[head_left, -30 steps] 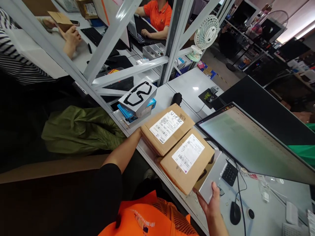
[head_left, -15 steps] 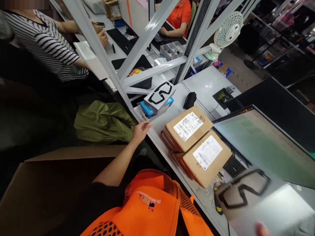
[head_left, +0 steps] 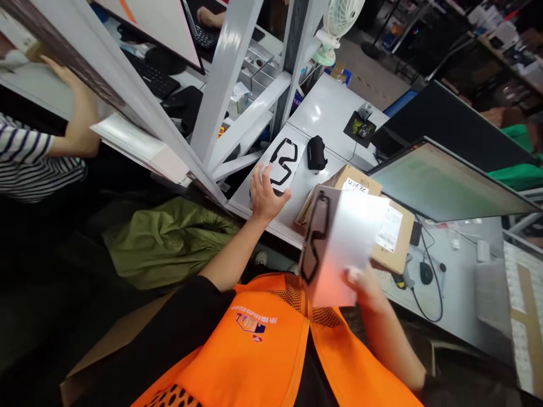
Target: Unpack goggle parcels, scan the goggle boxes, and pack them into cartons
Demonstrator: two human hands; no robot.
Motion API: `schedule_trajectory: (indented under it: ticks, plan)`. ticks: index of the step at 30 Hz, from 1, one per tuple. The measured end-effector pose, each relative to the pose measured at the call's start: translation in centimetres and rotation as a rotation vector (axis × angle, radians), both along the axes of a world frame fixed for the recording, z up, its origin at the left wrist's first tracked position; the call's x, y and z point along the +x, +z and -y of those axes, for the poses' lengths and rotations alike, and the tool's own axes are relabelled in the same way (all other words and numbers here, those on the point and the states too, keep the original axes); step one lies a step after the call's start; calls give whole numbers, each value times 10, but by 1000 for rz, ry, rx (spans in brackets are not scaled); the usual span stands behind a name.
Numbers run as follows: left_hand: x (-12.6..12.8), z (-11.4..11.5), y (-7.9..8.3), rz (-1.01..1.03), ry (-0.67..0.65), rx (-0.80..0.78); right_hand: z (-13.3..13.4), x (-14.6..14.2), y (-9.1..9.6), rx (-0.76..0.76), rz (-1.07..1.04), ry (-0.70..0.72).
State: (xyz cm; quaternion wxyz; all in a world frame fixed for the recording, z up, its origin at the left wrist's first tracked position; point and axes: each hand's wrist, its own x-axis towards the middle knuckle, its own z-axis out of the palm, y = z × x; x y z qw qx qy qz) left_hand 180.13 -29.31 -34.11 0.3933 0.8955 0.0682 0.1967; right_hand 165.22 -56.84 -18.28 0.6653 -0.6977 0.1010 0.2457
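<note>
My left hand (head_left: pixel 268 195) is at the near end of a white box (head_left: pixel 285 161) with a black goggle-shaped outline on its top. Its fingers and thumb are spread around that end; whether they touch the box cannot be made out. In front of my vest, my right hand (head_left: pixel 363 285) grips a second white box (head_left: pixel 350 240), tilted and smeared by motion, with the same goggle outline on one side. Behind this held box, partly hidden, are brown cardboard parcels (head_left: pixel 401 257) with white labels.
A black pouch (head_left: pixel 316 153) lies beyond the parcels. A monitor (head_left: pixel 462 181) stands at right, with a black mouse (head_left: pixel 426 273) on the desk. Grey metal beams (head_left: pixel 231 68) rise at left. Below them lies green cloth (head_left: pixel 169 240). A co-worker's arm (head_left: pixel 76 113) shows far left.
My right hand has brought its white box from the lower right to in front of my vest. My left hand has moved up to the other goggle box, fingers spreading. The view has shifted.
</note>
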Motion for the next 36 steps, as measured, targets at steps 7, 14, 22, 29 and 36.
schedule_trajectory:
  ticks: [7, 14, 22, 29, 36]
  plan:
    - [-11, -70, -20, 37, -145, -121, -114, 1, -84, -157, -161, -81]
    - [-79, -79, -113, -307, -57, -295, -152, 9, -161, -655, -273, -26]
    - [-79, -35, -152, -347, 36, -215, -183, 51, -176, -853, -394, -16]
    - [-74, -40, -156, -334, 116, -198, -196, 80, -184, -888, -514, -59]
    - [-71, -74, -153, -355, 107, -145, -210, 118, -203, -901, -486, -138]
